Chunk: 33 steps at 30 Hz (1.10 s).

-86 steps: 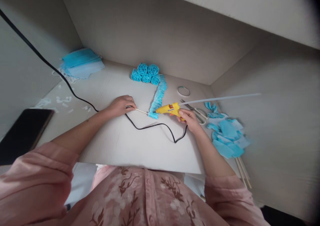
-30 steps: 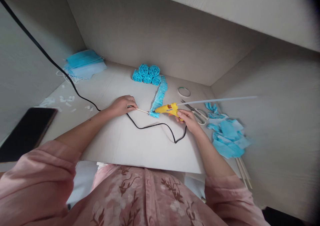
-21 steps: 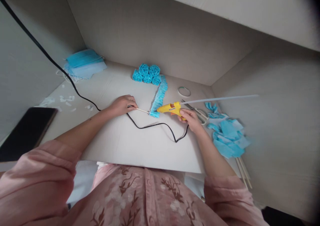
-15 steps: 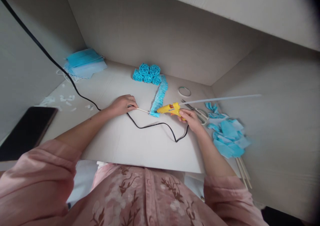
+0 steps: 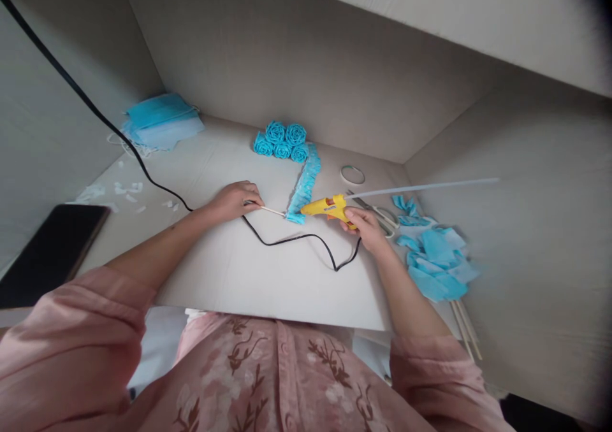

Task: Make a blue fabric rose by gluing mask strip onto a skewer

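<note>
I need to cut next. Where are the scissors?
In the head view, the scissors lie on the table right of centre, just behind the right hand, between the tape ring and blue scraps.

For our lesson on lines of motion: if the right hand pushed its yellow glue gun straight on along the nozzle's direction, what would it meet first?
The right hand points the yellow glue gun leftward. Its nozzle would first meet the near end of the pleated blue fabric strip, where the thin wooden stick from the left hand ends; depth is uncertain.

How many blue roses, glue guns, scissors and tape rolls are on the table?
Blue roses: 5
Glue gun: 1
Scissors: 1
Tape roll: 1
Total: 8
</note>
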Tool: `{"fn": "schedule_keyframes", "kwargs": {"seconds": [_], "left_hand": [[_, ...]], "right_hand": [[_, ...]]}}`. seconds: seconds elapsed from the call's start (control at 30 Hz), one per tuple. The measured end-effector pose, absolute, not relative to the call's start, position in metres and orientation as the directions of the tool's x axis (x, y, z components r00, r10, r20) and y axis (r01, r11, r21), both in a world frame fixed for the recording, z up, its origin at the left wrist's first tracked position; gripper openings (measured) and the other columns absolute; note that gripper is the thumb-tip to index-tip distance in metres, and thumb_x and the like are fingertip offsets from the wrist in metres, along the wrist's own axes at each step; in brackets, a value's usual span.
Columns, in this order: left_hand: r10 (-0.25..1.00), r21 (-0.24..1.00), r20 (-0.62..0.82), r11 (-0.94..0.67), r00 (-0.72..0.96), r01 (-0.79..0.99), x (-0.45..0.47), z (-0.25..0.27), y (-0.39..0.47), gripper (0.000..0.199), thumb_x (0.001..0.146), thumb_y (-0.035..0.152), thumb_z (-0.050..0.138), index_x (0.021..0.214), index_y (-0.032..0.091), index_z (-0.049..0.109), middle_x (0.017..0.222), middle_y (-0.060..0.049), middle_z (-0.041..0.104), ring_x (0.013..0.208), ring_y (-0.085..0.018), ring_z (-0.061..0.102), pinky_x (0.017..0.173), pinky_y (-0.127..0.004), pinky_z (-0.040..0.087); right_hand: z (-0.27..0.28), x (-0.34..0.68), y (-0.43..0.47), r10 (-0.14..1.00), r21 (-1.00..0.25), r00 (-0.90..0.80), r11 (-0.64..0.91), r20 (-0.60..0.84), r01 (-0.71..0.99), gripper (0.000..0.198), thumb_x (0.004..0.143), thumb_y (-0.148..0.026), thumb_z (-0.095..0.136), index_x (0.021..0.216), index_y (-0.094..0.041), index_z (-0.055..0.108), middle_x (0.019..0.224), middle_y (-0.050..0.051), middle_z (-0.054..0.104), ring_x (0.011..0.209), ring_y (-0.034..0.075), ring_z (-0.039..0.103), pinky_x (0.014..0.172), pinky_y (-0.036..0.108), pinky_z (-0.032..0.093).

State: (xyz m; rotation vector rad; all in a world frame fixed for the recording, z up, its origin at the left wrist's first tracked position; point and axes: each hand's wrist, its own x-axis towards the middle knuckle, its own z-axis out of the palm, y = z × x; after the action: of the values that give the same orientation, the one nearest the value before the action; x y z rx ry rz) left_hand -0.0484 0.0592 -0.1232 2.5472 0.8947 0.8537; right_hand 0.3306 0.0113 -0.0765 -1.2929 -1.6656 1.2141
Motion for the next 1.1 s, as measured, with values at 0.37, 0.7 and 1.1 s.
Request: {"fn": "schedule_keyframes", "kwargs": {"seconds": [0.37,0.7,1.1], "left_hand": [[0.636,0.451,0.446,-0.767,0.629,0.456,-0.0485,-0.1240,0.0591,0.032,0.100,0.038,0.056,0.088,0.019,0.079,0.087,-0.008,0.072,0.082,-0.018,0.063,0.075,-0.028,0.046],[0.640,0.455,0.445,-0.764,0.627,0.457,-0.0482,-0.1241,0.0598,0.035,0.101,0.041,0.054,0.088,0.020,0.079,0.087,-0.008,0.072,0.082,-0.018,0.064,0.075,-0.028,0.046],[0.649,0.461,0.439,-0.756,0.621,0.465,-0.0486,-0.1261,0.0596,0.035,0.101,0.041,0.055,0.088,0.020,0.079,0.088,-0.008,0.071,0.083,-0.018,0.064,0.076,-0.029,0.046]], "right_hand": [[-0.0758,0.3322,0.0116,0.967,-0.952,-0.255,0.066,-0.013,0.299,0.050,0.082,-0.066,0.063,0.066,-0.018,0.063,0.058,0.001,0.051,0.053,0.011,0.039,0.047,0.025,0.025],[-0.0734,0.3306,0.0114,0.960,-0.940,-0.278,0.079,-0.017,0.331,0.047,0.083,-0.063,0.063,0.068,-0.019,0.066,0.059,0.000,0.051,0.053,0.012,0.038,0.047,0.027,0.024],[-0.0762,0.3331,0.0124,0.960,-0.936,-0.280,0.083,-0.017,0.341,0.048,0.084,-0.064,0.062,0.070,-0.018,0.067,0.060,0.000,0.052,0.054,0.011,0.039,0.047,0.026,0.026]]}}
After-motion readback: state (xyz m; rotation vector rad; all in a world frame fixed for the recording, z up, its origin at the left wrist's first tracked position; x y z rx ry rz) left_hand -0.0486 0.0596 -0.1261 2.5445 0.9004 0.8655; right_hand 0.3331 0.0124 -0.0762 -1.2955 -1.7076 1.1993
